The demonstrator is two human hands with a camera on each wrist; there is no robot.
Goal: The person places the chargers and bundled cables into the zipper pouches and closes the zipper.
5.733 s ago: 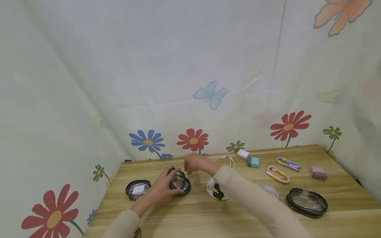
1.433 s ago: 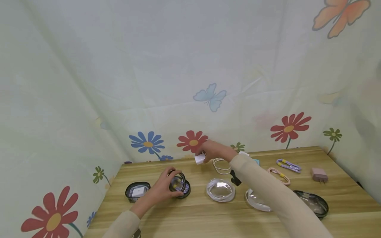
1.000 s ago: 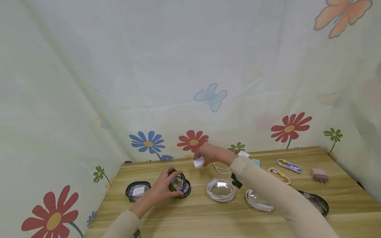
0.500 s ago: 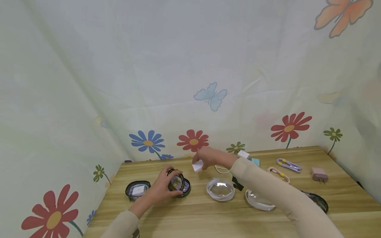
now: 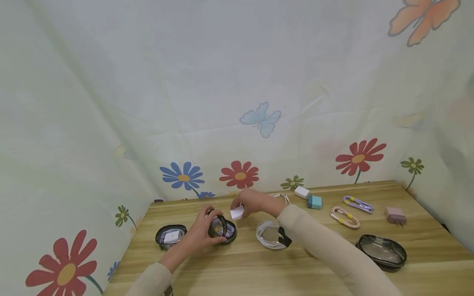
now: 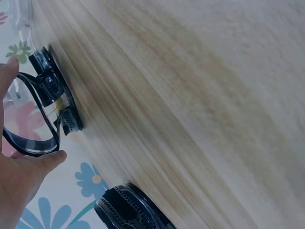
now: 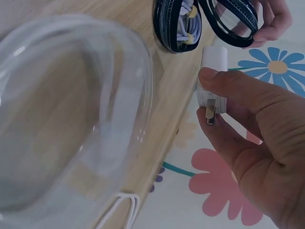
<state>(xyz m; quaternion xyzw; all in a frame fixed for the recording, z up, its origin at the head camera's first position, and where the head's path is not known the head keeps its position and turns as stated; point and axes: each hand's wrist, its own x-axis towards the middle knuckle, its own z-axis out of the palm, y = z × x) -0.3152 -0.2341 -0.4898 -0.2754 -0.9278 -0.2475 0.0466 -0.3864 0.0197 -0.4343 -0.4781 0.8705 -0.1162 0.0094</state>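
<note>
The right hand (image 7: 257,124) pinches a white charger (image 7: 214,62) between thumb and fingers, its prongs showing, near the right edge of the opened black-rimmed case (image 7: 166,28); whether the two touch I cannot tell; the left hand (image 5: 201,230), on the case's left side, grips its raised lid (image 7: 242,19) between thumb and fingers; a purple cable (image 7: 191,24) lies inside the case.

By my judgement the work is at an early stage; left of the opened case, a packed case (image 5: 158,235) already has a white plug (image 5: 172,236) and a cable in it; the opened case has its cable in, the charger outside; loose to its right lie a white adapter (image 5: 302,192), a teal adapter (image 5: 315,202), a pink adapter (image 5: 396,215), a coiled purple cord (image 5: 358,204), a pink cord (image 5: 345,218) and a white cord (image 5: 286,199); a clear case (image 5: 272,234) sits near its right side, another dark-rimmed case (image 5: 383,250) well to its right, seemingly both unfilled.
</note>
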